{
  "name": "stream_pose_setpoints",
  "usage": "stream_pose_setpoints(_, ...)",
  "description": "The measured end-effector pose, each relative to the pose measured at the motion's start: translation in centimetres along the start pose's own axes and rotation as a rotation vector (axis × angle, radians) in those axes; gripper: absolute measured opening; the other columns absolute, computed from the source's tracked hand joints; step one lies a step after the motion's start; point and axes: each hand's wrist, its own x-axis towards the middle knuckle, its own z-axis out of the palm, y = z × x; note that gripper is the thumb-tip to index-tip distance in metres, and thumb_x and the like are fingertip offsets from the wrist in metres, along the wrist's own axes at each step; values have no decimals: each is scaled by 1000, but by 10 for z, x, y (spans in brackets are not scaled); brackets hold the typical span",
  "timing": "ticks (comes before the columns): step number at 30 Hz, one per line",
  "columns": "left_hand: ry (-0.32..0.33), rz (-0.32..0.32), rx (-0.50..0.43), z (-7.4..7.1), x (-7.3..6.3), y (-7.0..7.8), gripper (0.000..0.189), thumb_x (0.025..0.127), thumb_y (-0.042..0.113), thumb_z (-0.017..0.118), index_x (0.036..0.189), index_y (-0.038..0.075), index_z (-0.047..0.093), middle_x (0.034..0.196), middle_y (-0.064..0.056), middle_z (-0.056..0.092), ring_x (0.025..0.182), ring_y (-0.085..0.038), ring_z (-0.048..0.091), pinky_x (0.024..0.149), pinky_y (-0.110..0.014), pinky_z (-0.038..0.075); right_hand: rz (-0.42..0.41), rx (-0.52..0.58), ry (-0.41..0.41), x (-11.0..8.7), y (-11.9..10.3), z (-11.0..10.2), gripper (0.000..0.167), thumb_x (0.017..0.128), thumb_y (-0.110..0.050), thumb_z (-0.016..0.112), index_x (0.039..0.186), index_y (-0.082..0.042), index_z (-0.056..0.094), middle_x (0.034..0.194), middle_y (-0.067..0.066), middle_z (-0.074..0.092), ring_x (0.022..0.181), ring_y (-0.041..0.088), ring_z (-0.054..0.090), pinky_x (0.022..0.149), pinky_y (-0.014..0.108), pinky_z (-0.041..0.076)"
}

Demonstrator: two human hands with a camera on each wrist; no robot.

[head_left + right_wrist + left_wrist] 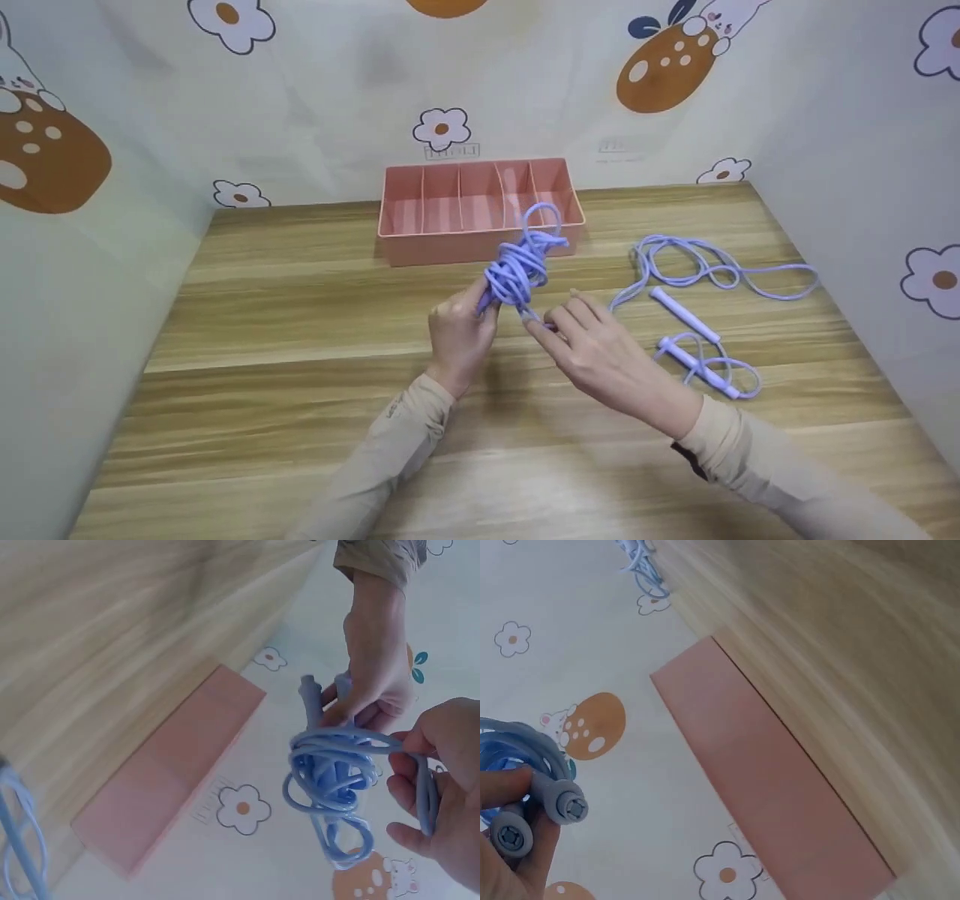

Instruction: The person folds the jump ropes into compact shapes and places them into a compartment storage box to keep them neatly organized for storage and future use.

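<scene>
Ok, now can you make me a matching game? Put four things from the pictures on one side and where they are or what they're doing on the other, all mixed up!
Things
1. pink five-compartment box
2. wound-up jump rope
3. loose jump rope
4. right hand

Places and doings
A. gripping a strand of cord
B. lying on the right side of the wooden table
C. held up by the left hand
D. standing at the back, near the flowery wall

Right pairs: 1-D, 2-C, 3-B, 4-A
</scene>
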Motion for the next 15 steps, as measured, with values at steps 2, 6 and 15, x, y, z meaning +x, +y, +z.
stream_pose_setpoints(2, -26, 38, 18, -2, -1, 2, 18, 69, 3, 72, 87, 3, 66, 65, -7, 65, 51, -18, 59, 43, -33, 47, -54, -24, -26, 2, 2, -5, 29, 92, 1, 32, 105, -1, 58, 83, 10, 52, 79, 27, 51, 89, 42, 47)
stream_pose_setpoints(6, -94, 130, 23, -6, -4, 4, 16, 71, 1, 70, 85, 4, 64, 68, -6, 66, 55, -18, 60, 43, -32, 47, -183, -72, -80, 5, 7, -14, 29, 94, -3, 30, 101, -3, 58, 88, 10, 54, 86, 28, 52, 95, 42, 43)
stream_pose_setpoints(15, -254, 369, -188, -10, -11, 6, 16, 72, -2, 70, 87, 3, 67, 75, -5, 69, 65, -14, 65, 57, -23, 54, -264, 182, -132, 19, 21, -32, 12, 83, -3, 55, 91, -10, 59, 88, 4, 58, 85, 22, 53, 92, 39, 45)
